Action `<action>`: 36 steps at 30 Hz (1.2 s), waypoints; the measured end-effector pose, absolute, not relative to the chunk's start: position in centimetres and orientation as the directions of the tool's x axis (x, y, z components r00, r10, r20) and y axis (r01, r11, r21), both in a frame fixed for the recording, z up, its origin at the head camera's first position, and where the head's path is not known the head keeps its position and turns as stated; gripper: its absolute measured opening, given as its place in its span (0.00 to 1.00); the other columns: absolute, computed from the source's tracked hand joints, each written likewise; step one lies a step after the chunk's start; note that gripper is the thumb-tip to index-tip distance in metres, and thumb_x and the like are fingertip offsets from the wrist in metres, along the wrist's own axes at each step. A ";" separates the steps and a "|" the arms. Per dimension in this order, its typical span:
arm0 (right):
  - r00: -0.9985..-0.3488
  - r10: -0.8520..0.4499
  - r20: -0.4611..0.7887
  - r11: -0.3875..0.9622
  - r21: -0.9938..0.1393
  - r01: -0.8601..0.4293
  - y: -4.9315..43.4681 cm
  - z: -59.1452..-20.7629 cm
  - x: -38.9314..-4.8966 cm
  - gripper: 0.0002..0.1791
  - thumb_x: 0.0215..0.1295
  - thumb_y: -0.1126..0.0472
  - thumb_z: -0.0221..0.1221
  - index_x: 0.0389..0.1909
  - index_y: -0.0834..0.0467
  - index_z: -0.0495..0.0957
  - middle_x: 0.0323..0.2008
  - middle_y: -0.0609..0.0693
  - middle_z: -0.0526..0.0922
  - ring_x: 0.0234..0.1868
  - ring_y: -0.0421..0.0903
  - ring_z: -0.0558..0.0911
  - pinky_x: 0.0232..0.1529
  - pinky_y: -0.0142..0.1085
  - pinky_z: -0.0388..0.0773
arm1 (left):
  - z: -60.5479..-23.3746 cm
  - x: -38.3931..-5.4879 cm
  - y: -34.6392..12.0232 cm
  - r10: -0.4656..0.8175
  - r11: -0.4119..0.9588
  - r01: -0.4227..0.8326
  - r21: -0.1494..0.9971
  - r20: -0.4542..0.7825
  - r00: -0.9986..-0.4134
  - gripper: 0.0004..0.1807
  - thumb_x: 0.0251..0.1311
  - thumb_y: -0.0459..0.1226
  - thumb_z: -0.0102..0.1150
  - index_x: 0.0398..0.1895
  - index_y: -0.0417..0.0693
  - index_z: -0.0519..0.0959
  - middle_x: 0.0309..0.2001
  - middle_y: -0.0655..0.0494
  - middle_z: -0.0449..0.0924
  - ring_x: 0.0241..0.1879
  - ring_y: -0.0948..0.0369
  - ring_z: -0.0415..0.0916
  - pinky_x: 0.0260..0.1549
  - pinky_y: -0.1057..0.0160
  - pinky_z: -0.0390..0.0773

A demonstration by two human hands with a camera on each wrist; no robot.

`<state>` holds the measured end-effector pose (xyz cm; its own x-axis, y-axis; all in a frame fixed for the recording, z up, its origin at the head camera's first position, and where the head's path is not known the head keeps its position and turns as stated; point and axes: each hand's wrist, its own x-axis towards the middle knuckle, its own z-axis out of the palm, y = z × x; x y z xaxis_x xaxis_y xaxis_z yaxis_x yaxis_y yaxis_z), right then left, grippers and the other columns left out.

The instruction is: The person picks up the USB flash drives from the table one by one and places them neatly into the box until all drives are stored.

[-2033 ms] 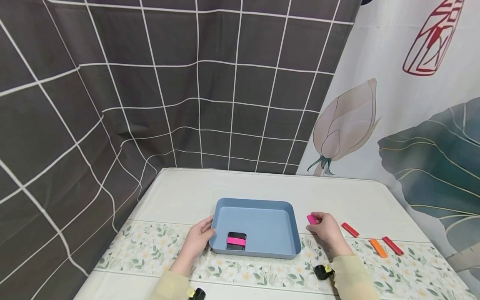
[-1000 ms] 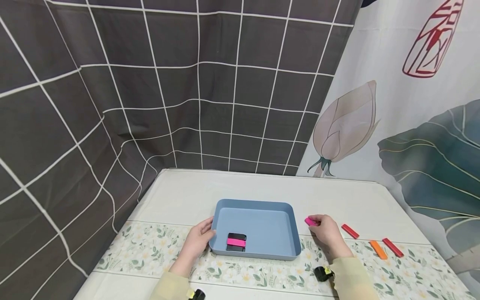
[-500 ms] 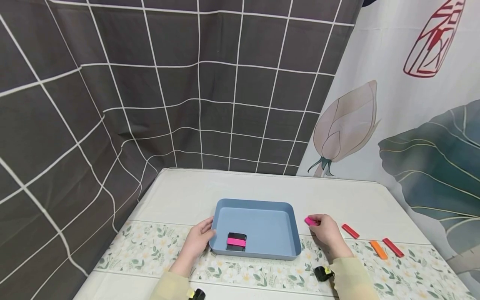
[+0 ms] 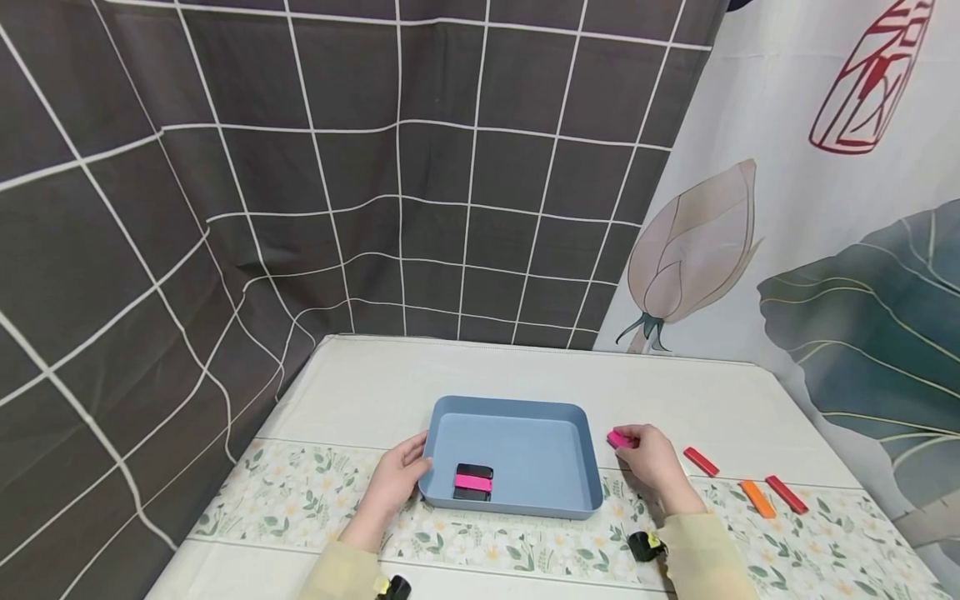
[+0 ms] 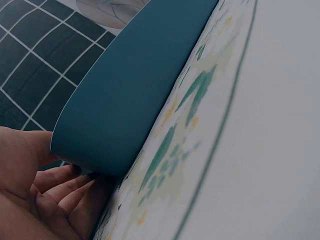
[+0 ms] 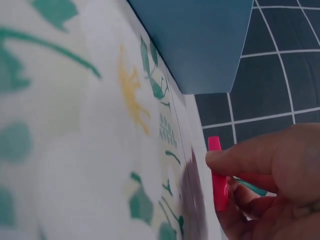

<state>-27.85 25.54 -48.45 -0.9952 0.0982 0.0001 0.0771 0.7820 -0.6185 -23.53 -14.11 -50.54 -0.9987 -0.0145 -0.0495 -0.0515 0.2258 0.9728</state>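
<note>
My left hand (image 4: 393,482) holds the left side of a shallow blue tray (image 4: 525,450), thumb over the rim and fingers along the outer wall, as the tray's corner (image 5: 100,130) shows in the left wrist view. To the right of the tray, my right hand (image 4: 654,465) pinches a small flat bright-pink block (image 6: 219,190) between thumb and fingers. The block is apart from the tray. Inside the tray, near its front left, lie black pieces (image 4: 472,495) with a pink strip (image 4: 473,482) across their middle; whether they are joined cannot be told.
Right of my right hand lie a red strip (image 4: 701,462), an orange strip (image 4: 757,499) and another red strip (image 4: 786,494). The white table (image 4: 525,367) has a flowered band. A dark gridded cloth (image 4: 427,167) hangs behind and at the left, a printed one at the right.
The pink block has shifted slightly left in my right hand's fingers and turned a little. My left hand and the tray have stayed put.
</note>
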 end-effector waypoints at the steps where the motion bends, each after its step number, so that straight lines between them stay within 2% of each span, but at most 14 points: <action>1: -0.995 0.098 0.000 0.782 -0.619 0.078 25.5 -48.3 -27.8 0.21 0.63 0.71 0.61 0.57 0.72 0.80 0.49 0.70 0.84 0.46 0.57 0.84 0.50 0.56 0.84 | -50.5 -23.5 -14.1 -0.015 0.225 -0.054 0.973 -0.052 -0.999 0.29 0.69 0.31 0.54 0.73 0.34 0.68 0.69 0.33 0.73 0.69 0.39 0.72 0.69 0.45 0.75; 18: -0.998 0.063 0.030 0.794 -0.607 0.032 25.3 -47.1 -27.6 0.20 0.65 0.69 0.62 0.56 0.73 0.80 0.47 0.68 0.85 0.44 0.57 0.84 0.49 0.55 0.85 | -50.2 -23.6 -14.0 -0.020 0.219 -0.080 0.973 -0.077 -0.997 0.29 0.70 0.32 0.54 0.74 0.36 0.68 0.70 0.35 0.73 0.70 0.40 0.71 0.70 0.45 0.74; 28: -0.997 0.076 0.030 0.790 -0.612 0.042 24.9 -46.3 -27.3 0.22 0.67 0.62 0.64 0.57 0.71 0.80 0.47 0.67 0.82 0.43 0.56 0.81 0.48 0.53 0.84 | -50.3 -23.6 -14.0 -0.027 0.227 -0.086 0.970 -0.082 -0.996 0.29 0.69 0.32 0.54 0.73 0.37 0.68 0.70 0.35 0.73 0.70 0.40 0.72 0.69 0.46 0.74; 36: -0.997 0.058 0.060 0.793 -0.609 0.010 24.7 -45.9 -27.0 0.21 0.66 0.63 0.64 0.56 0.71 0.80 0.46 0.67 0.82 0.43 0.55 0.81 0.47 0.53 0.84 | -50.3 -23.5 -14.0 -0.026 0.228 -0.078 0.970 -0.074 -0.997 0.29 0.69 0.32 0.55 0.73 0.35 0.68 0.69 0.34 0.73 0.70 0.40 0.72 0.69 0.45 0.75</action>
<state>-26.98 24.71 -45.95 -0.9965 0.0583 0.0598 0.0099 0.7929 -0.6092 -23.50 -14.00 -50.30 -0.9969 -0.0260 -0.0744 -0.0784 0.2284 0.9704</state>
